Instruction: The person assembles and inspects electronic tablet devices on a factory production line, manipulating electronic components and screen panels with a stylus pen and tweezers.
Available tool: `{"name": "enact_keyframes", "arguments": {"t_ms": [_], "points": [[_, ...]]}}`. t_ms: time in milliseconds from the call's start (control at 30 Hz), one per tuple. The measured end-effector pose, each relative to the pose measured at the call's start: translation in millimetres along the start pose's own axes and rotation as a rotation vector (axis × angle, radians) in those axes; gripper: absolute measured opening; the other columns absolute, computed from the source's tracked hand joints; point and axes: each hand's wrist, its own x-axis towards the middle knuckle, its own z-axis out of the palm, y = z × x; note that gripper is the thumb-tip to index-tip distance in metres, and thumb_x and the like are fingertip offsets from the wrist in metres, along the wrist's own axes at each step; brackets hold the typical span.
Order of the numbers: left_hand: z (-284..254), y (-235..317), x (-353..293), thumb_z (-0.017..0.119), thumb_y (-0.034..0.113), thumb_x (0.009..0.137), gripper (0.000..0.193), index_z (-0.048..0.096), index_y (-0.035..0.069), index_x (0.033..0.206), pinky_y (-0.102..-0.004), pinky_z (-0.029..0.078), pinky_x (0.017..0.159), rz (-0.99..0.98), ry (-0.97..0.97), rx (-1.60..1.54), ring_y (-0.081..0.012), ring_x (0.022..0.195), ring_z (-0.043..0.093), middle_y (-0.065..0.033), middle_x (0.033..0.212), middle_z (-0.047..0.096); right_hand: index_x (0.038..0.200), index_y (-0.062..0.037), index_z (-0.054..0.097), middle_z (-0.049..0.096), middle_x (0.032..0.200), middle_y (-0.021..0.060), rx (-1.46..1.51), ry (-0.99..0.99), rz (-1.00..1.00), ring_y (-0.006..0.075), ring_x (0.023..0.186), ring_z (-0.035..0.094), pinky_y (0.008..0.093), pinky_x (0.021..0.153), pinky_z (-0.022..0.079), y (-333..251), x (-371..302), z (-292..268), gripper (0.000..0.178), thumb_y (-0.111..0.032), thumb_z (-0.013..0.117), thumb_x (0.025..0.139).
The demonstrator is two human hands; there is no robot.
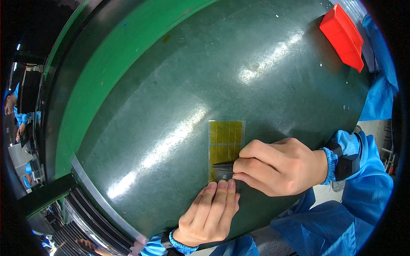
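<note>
A sheet of amber-yellow film pieces on a clear backing lies on the dark green tabletop, divided into narrow strips. My right hand is closed around dark, pointed tweezers, whose tips point left over the sheet's lower half. My left hand lies with its fingers stretched out and side by side, fingertips resting at the sheet's near end. A greyish patch shows between the tweezers and those fingertips; I cannot tell whether it is bare backing or a lifted piece. The right fingers hide part of the sheet's right edge.
A red plastic bin stands at the far right of the tabletop. Beside it is a blue sleeve, apparently another person's. A brighter green strip runs along the far left. Another person in blue is at the far left rim.
</note>
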Motion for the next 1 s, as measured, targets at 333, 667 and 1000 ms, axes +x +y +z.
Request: {"name": "enact_keyframes", "arguments": {"t_ms": [333,667,1000], "points": [[0.5,0.7,-0.7,0.076,0.018,0.080,0.023,0.079,0.006,0.099,-0.0288,0.058,0.086,-0.004,0.001,-0.002,-0.0214,0.096,0.069,-0.0063,0.100,0.073,0.093,0.0031,0.059,0.049,0.090,0.0077,0.051,-0.027,-0.013,0.0142,0.066,0.063,0.0282,0.051,0.052,-0.3,0.5,0.8,0.024,-0.012,0.068,0.077],[0.8,1.7,-1.7,0.076,0.017,0.080,0.025,0.079,0.005,0.102,-0.0289,0.058,0.085,-0.011,0.010,-0.005,-0.0217,0.096,0.069,-0.0067,0.101,0.073,0.093,0.0029,0.059,0.050,0.091,0.0085,0.041,-0.040,-0.042,0.0142,0.067,0.064,0.0294,0.049,0.051,-0.4,1.1,-4.9,0.022,-0.010,0.068,0.079],[-0.8,1.7,-0.6,0.076,0.017,0.080,0.025,0.079,0.005,0.102,-0.0290,0.058,0.085,-0.016,0.005,-0.010,-0.0217,0.096,0.068,-0.0067,0.102,0.073,0.093,0.0012,0.059,0.050,0.092,0.0086,0.046,0.020,0.025,0.0142,0.067,0.065,0.0290,0.049,0.050,0.4,2.4,-2.0,0.019,-0.010,0.067,0.080]]}}
